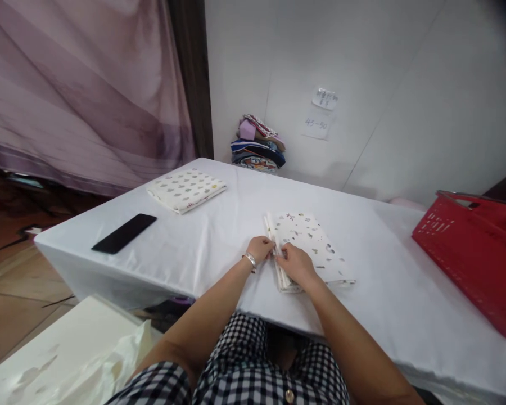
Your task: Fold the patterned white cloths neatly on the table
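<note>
Matt white cloth covering the table [202, 253]; soft printed cotton-like folded cloth [316, 239]; glossy black phone [124, 233]; perforated red plastic basket [476, 259]; shiny metal bracelet [250, 259].

Both bare forearms reach forward toward twelve o'clock and converge. The left hand [260, 248], a bracelet at its wrist, curls its fingers; the right hand [297, 265] lies knuckles-up at its four o'clock, fingertips nearly meeting.

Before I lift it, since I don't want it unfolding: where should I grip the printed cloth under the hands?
Probably pinch the cloth at its stacked left edge, coming from the left, where the left hand and right hand already rest. The layers meet there, so one pinch holds them all.
</note>
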Action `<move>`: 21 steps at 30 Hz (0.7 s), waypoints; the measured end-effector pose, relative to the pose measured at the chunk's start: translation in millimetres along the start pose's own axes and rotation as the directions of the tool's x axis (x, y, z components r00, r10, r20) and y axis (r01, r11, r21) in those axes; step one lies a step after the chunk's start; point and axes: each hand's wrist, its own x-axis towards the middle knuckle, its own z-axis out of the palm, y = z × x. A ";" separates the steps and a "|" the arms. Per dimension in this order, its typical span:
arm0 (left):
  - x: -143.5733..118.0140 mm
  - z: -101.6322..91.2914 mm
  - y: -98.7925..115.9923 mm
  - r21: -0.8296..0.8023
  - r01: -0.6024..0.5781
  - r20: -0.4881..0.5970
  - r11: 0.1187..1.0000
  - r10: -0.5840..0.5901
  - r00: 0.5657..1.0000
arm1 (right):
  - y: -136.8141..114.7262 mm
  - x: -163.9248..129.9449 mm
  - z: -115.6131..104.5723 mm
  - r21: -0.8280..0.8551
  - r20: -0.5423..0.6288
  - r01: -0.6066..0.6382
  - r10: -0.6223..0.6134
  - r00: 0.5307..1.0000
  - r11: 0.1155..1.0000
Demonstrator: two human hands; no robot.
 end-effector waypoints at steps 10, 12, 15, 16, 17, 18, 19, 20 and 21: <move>2.6 1.0 -0.6 0.064 -0.017 -0.019 0.998 0.018 1.000 | 1.3 2.9 4.5 0.042 -0.050 0.006 -0.004 0.999 0.999; 3.0 0.6 1.3 0.078 -0.011 -0.030 0.997 0.013 0.999 | 4.4 3.4 5.8 0.121 -0.085 0.023 -0.013 0.996 0.992; 3.6 0.5 4.3 0.085 0.001 -0.033 0.996 0.002 0.999 | 7.3 3.9 8.4 0.229 -0.123 0.036 -0.008 0.992 0.973; 3.8 0.5 5.0 0.082 0.005 -0.032 0.997 -0.002 0.999 | 7.4 3.6 9.2 0.248 -0.123 0.039 -0.008 0.992 0.968; 3.9 0.5 5.5 0.078 0.009 -0.029 0.997 -0.006 1.000 | 7.1 3.2 9.9 0.254 -0.120 0.040 -0.009 0.993 0.967; 4.3 0.5 5.7 0.073 0.011 -0.027 0.997 -0.009 1.000 | 6.5 2.5 10.5 0.249 -0.115 0.039 -0.010 0.993 0.968; 5.0 0.5 5.8 0.070 0.014 -0.025 0.997 -0.012 1.000 | 5.9 1.8 11.0 0.239 -0.110 0.036 -0.009 0.994 0.970; 6.1 0.6 5.6 0.069 0.015 -0.023 0.998 -0.014 1.000 | 5.3 1.0 11.4 0.231 -0.105 0.033 -0.008 0.994 0.972; 7.8 0.8 5.4 0.069 0.017 -0.022 0.997 -0.015 1.000 | 5.0 0.5 11.9 0.231 -0.101 0.029 -0.006 0.995 0.972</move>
